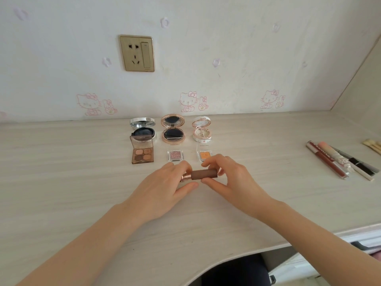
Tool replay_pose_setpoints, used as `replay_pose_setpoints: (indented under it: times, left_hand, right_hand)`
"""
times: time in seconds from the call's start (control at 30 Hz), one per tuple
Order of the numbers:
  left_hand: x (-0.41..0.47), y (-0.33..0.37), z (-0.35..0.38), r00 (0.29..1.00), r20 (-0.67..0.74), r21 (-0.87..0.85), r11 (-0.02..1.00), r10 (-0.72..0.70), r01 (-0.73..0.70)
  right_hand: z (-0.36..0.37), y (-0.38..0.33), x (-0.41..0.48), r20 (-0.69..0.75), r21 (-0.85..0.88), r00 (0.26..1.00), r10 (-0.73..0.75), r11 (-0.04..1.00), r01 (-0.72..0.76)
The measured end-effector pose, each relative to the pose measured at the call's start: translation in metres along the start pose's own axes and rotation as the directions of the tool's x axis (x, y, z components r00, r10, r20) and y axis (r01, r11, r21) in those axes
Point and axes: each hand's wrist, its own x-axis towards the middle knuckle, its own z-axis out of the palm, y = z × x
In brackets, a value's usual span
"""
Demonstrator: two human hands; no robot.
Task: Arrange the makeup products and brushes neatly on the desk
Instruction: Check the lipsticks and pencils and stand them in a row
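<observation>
Pale wooden desk (61, 172) below cartoon wallpaper (247, 58): the lipstick (203, 174) lies mid-desk, long axis left to right, just nearer than two eyeshadow pans (175, 155). At its left end the left hand (165, 188) pinches the rose-gold base; the right hand (233, 180) pinches the brown cap.

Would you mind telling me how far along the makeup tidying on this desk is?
Done, it seems: three open compacts stand in a back row, with a four-pan palette and two single eyeshadows in a row before them. In hand: the left hand and right hand both grip a brown lipstick near that row. Left: the slanted tubes and pens and the brushes at the right end of the desk.
</observation>
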Motion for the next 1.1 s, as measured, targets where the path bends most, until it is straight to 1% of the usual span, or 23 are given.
replay_pose_setpoints:
  times: [0.07,0.17,0.3,0.57,0.67,0.77,0.87,0.93,1.1]
  left_hand:
    - [-0.001,-0.001,0.001,1.000,-0.007,-0.020,1.000,-0.011,0.010]
    - [-0.002,-0.004,0.002,0.999,-0.029,-0.059,0.998,-0.026,0.024]
    - [-0.001,-0.004,0.004,0.999,-0.038,-0.093,0.995,-0.031,0.028]
    - [-0.001,-0.004,0.006,0.993,-0.089,-0.207,0.977,-0.072,0.052]
    - [-0.001,-0.003,0.006,0.991,-0.101,-0.249,0.966,-0.090,0.062]
    - [0.001,-0.001,0.005,0.987,-0.115,-0.326,0.943,-0.112,0.069]
    - [0.003,0.002,0.004,0.986,-0.101,-0.411,0.908,-0.134,0.082]
    - [0.004,0.004,0.004,0.988,-0.083,-0.437,0.896,-0.132,0.083]
    - [0.008,0.007,0.006,0.991,-0.064,-0.501,0.863,-0.113,0.066]
  right_hand:
    - [-0.001,-0.001,0.002,-0.022,0.102,0.997,0.069,0.993,-0.067]
    - [-0.003,-0.004,0.003,-0.054,0.247,0.988,0.146,0.960,-0.129]
    - [-0.006,-0.007,0.005,-0.073,0.357,0.973,0.220,0.916,-0.180]
    - [-0.013,-0.007,0.002,-0.112,0.374,0.957,0.266,0.904,-0.208]
    - [-0.015,-0.006,-0.001,-0.108,0.342,0.952,0.287,0.910,-0.235]
    - [-0.017,-0.005,-0.003,-0.095,0.319,0.954,0.283,0.917,-0.241]
    - [-0.018,-0.004,-0.004,-0.047,0.350,0.958,0.282,0.903,-0.249]
    - [-0.017,-0.003,-0.004,-0.023,0.350,0.961,0.275,0.903,-0.249]
    - [-0.016,0.003,-0.006,-0.021,0.337,0.961,0.277,0.907,-0.254]
